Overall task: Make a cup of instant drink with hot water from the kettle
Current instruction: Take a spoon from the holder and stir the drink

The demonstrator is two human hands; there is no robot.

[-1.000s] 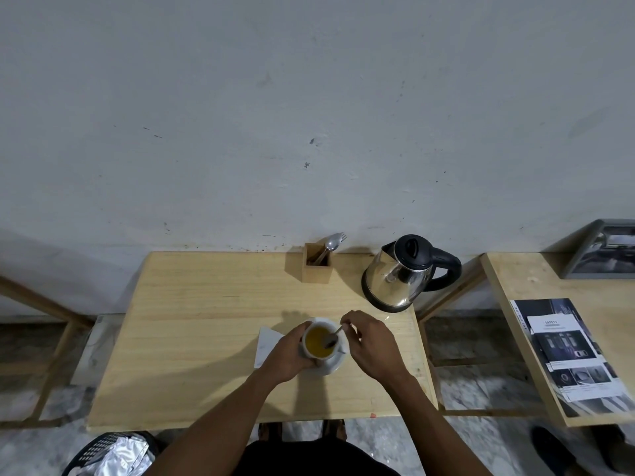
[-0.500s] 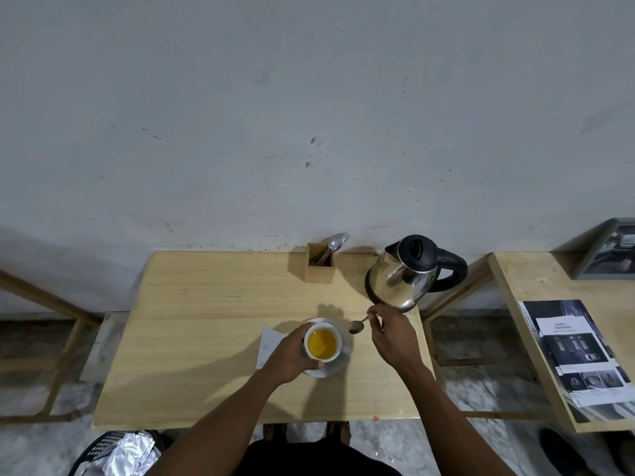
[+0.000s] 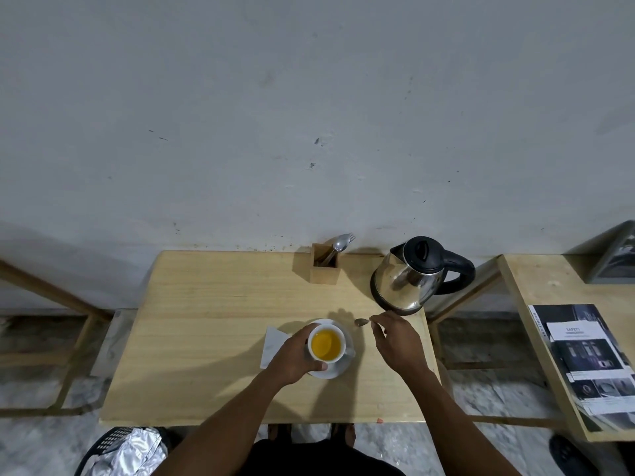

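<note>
Head view: the cup (image 3: 326,343) is sitting on its saucer (image 3: 338,371) near the front of the table (image 3: 206,338), filled with a yellow-orange drink, so the pouring and mixing are looking done. The left hand (image 3: 292,355) is wrapping around the cup's left side, steadying it. The right hand (image 3: 395,341) is pinching the handle of a spoon (image 3: 361,322), holding it clear of the cup, just beside the saucer's far right edge and above the tabletop. The kettle (image 3: 412,276) is standing upright at the back right corner, lid closed, well apart from the cup. A white packet or napkin (image 3: 273,341) is lying partly under the left hand; I cannot tell which. What seems left is only setting the spoon down, perhaps in the wooden holder (image 3: 324,264) at the back
</note>
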